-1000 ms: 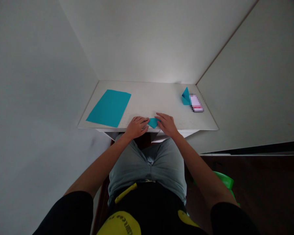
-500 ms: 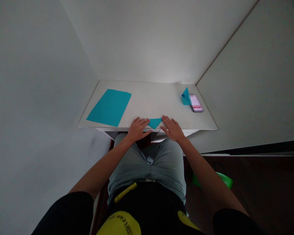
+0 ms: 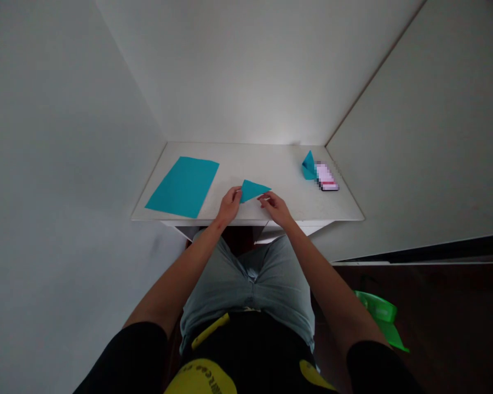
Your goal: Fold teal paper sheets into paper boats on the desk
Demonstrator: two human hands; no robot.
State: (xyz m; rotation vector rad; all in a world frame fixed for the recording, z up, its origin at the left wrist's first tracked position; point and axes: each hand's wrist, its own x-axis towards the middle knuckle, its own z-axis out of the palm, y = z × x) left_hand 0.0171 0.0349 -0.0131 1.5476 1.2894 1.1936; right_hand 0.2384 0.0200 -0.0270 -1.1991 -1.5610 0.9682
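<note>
A small piece of folded blue paper [image 3: 252, 190], roughly triangular with its point to the right, is held near the front of the white table. My left hand [image 3: 230, 203] pinches its left end, with the fingertips partly behind it. My right hand [image 3: 276, 208] has its fingers curled at the lower right edge, near the point. How firmly the right fingertips grip is too small to see.
A large flat sheet of blue paper [image 3: 184, 186] lies on the left of the white table [image 3: 263, 161]. Toward the back right stand a folded blue paper shape [image 3: 309, 167] and a phone [image 3: 327, 176]. A green plastic object [image 3: 380, 309] is on the dark floor at lower right.
Both hands were pressing flat on the folded paper at the table's front edge. Now the paper is raised and turned, its point facing right, and my fingers have curled around its edges.
</note>
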